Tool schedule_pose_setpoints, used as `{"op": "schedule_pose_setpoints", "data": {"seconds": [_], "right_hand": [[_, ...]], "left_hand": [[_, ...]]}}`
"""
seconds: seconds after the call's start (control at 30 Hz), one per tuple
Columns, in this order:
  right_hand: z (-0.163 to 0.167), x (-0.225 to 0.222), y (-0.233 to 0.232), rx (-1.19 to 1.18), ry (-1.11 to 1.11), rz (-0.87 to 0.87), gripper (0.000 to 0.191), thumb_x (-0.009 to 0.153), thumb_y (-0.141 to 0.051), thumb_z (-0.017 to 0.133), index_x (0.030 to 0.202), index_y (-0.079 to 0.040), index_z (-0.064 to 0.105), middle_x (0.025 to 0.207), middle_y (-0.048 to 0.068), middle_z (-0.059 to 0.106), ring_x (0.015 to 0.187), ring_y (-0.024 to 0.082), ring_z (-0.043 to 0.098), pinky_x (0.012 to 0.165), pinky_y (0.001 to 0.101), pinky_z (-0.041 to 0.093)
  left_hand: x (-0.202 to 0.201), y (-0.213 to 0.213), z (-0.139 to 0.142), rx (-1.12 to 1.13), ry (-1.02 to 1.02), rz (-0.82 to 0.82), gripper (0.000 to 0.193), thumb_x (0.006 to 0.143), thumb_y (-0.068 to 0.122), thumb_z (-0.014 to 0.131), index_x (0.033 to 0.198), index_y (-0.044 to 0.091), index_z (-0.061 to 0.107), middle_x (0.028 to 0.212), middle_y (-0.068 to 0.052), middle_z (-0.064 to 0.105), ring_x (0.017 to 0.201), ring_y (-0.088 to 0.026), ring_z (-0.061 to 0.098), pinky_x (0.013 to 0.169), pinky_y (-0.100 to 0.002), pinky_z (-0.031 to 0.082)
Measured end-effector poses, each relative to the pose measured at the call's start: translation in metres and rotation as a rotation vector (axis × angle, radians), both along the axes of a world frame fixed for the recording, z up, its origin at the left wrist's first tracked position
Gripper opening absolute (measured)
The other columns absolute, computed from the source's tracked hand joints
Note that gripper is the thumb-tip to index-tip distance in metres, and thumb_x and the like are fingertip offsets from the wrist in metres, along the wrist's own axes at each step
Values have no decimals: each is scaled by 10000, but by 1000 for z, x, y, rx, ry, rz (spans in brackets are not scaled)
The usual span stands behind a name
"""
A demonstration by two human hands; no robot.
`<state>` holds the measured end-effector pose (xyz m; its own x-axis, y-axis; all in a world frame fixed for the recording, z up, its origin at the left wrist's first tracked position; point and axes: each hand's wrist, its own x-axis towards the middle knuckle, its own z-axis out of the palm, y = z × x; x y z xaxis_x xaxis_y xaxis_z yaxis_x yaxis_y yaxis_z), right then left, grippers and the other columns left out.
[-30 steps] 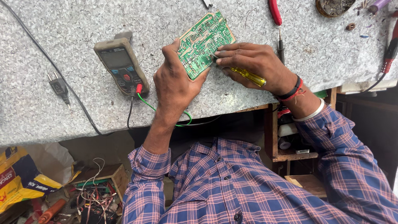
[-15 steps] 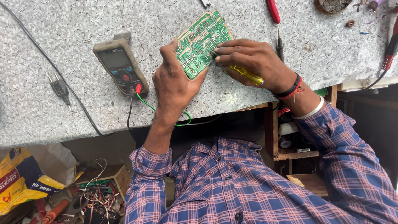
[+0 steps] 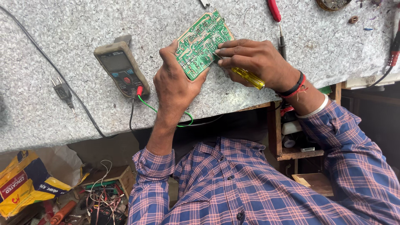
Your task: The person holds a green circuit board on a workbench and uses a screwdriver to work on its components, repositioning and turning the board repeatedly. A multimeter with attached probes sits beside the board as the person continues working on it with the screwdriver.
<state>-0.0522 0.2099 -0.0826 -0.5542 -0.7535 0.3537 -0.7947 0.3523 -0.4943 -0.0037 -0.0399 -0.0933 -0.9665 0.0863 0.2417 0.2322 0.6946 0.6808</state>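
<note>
A green circuit board (image 3: 201, 41) is tilted over the speckled grey worktop (image 3: 83, 25). My left hand (image 3: 175, 85) grips its lower left edge, thumb along the side. My right hand (image 3: 256, 60) holds a screwdriver with a clear yellow handle (image 3: 248, 78); its tip meets the board's right side under my fingers. A grey multimeter (image 3: 121, 68) lies just left of my left hand, with red and green leads plugged in at its lower end.
A black cable with a plug (image 3: 62, 89) crosses the worktop at left. A red-handled tool (image 3: 273, 9) and a dark probe (image 3: 282, 43) lie beyond the board. Below the bench edge are a yellow bag (image 3: 25, 183), tangled wires (image 3: 100, 196) and a wooden shelf (image 3: 298, 154).
Both hands and the board have stayed nearly in place. The board is tipped very slightly and the right fingers have shifted a little on the screwdriver.
</note>
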Motion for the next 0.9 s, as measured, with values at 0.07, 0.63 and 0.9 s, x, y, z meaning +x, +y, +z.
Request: {"op": "schedule_pose_setpoints", "data": {"seconds": [0.07,0.63,0.9], "right_hand": [[2,0,1,-4,-8,1,353,823,-130,822,1149,-74,700,1294,105,715,1272,309,665,992,409,598],[4,-4,5,-108,-101,22,310,810,-108,822,1090,-52,703,1204,108,723,1223,324,683,1002,421,594],[3,-10,10,-103,-196,59,300,842,-113,808,1127,-60,733,1223,111,739,1252,317,679,1046,414,583]], "left_hand": [[1,0,1,2,-13,4,859,820,305,958,1358,-26,377,1198,-248,681,1032,-373,756,857,-440,623],[1,-2,-1,20,-8,-30,870,836,306,949,1380,-14,351,1229,-267,655,1056,-381,748,884,-451,627],[2,-2,1,24,-4,-33,856,827,271,952,1382,7,354,1200,-252,668,1058,-396,738,863,-460,616]]}}
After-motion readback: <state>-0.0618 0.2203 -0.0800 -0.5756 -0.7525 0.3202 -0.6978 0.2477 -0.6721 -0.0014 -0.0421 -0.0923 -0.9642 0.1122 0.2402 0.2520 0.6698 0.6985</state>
